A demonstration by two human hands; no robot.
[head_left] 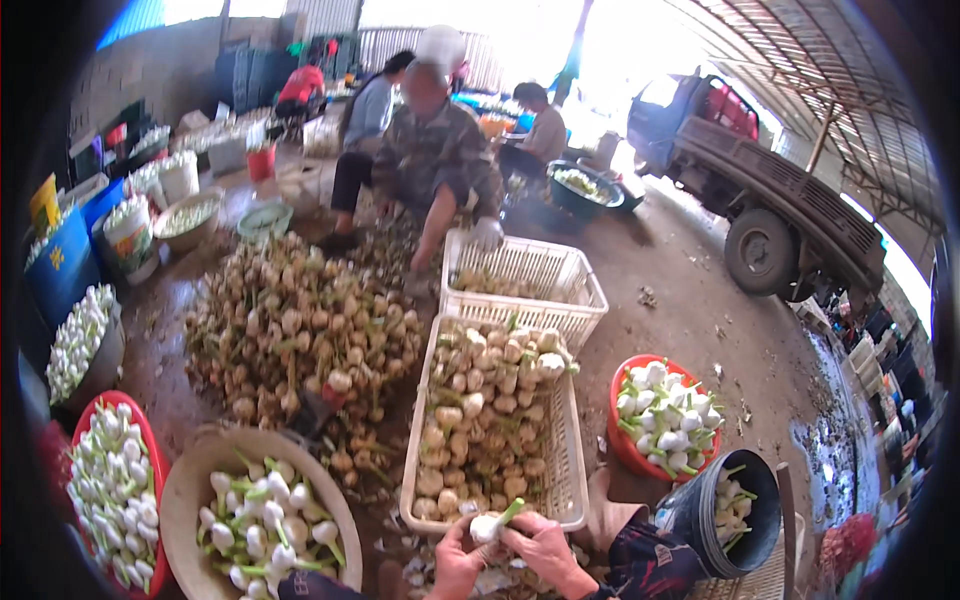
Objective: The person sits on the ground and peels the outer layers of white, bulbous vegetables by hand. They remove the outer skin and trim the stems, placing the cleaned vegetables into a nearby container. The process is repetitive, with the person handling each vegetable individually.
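Observation:
A white garlic bulb (486, 527) with a short green stem sits between my hands, just over the near edge of a cream plastic crate (575, 440). My left hand (458, 562) grips it from the left, fingers closed around its side. From the right, my right hand (547, 552) pinches at the bulb beneath the stem; its fingertips are partly hidden. Unpeeled, brownish garlic bulbs (495, 400) fill much of the crate in front of me. Below my hands lie loose skins.
A garlic heap (300, 320) covers the floor left of the crate. Peeled garlic fills a beige basin (185, 500), a red tub (155, 470) and a red bucket (620, 430). A dark bucket (690, 520) leans at right. A person (435, 150) sits opposite, behind a second crate (590, 300); a truck (770, 190) stands beyond.

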